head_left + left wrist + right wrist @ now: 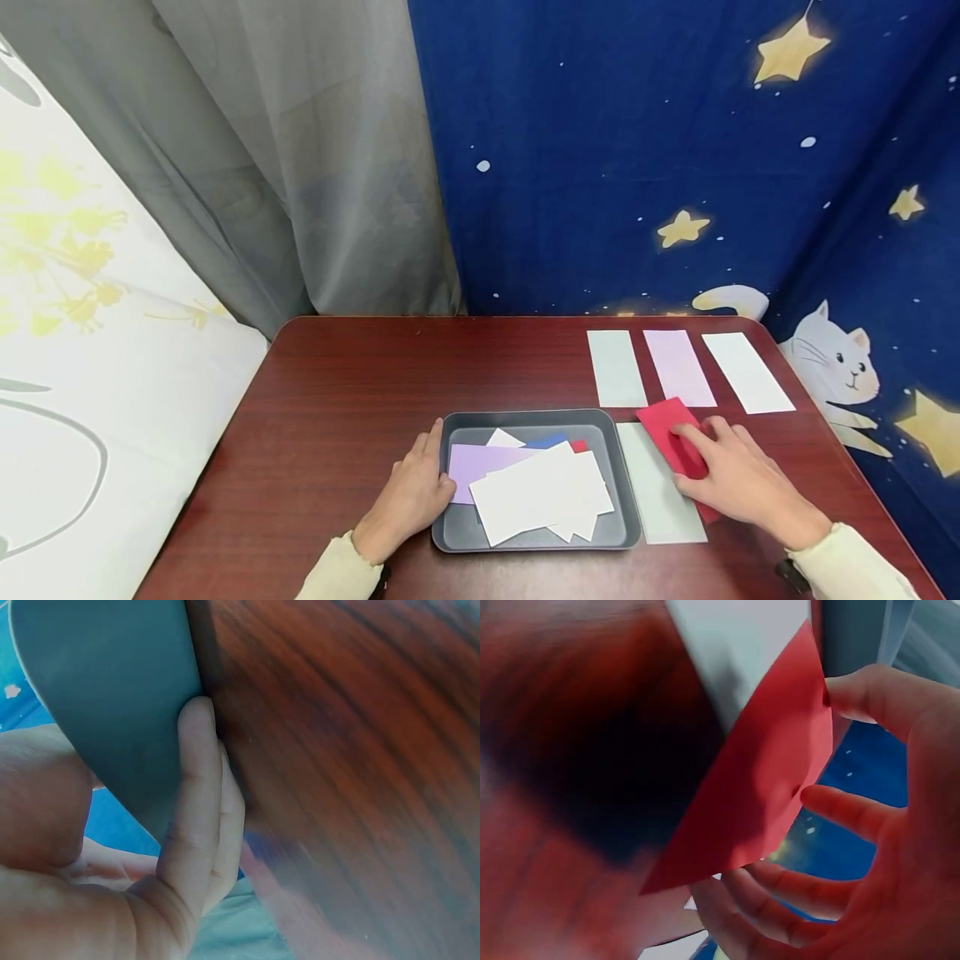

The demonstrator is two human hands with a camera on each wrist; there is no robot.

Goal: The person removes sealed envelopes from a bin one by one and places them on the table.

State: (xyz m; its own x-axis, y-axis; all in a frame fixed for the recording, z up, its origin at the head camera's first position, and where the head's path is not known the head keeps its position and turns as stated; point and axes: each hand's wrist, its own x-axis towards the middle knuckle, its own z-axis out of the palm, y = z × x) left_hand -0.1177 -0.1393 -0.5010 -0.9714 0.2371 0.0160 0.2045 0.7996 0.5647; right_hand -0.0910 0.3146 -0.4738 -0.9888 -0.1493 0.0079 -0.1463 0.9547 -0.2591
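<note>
A red card (677, 446) is held in the right hand (738, 479), thumb and fingers at its edges. In the right wrist view the red card (757, 772) slants between thumb and fingers of the right hand (855, 832). It overlaps a pale green card (663, 500) lying right of the grey tray (536, 550). The left hand (411, 492) grips the tray's left side, thumb at the rim. In the left wrist view fingers of the left hand (187, 825) lie along the tray's outer wall (120, 690).
Inside the tray are overlapping white cards (536, 496), a purple card (468, 471) and bits of blue and red. A pale green card (617, 368), a lilac card (678, 367) and a white card (747, 372) form a row at the table's back right.
</note>
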